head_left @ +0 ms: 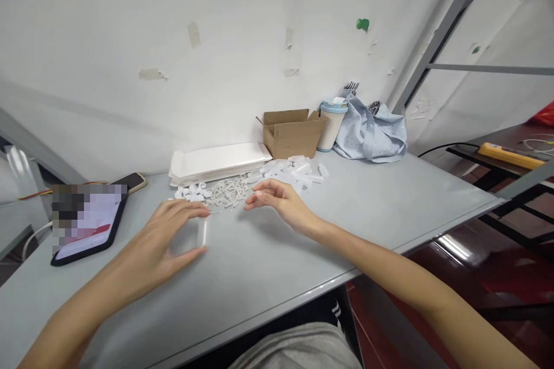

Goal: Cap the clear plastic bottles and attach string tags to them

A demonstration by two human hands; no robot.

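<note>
A small clear plastic tube (202, 233) stands upright between the thumb and fingertips of my left hand (171, 236), just above or on the grey table. My right hand (281, 206) is near the middle, its thumb and fingers bent together in a pinch; whatever lies between them is too small or hidden to make out. Beyond the hands is a heap of tiny white plastic pieces (227, 191). White caps (193, 191) are gathered to its left, behind my left fingers. A pile of translucent tubes (298, 170) lies to the right, partly behind my right hand.
Flat white cartons (220, 160) are stacked along the wall, beside an open cardboard box (294, 135). A blue-lidded cup (332, 124) and a light blue cloth bag (372, 130) stand farther right. A phone (93, 230) leans at the left, before another dark device (132, 180). The table's front edge (277, 311) is nearest me.
</note>
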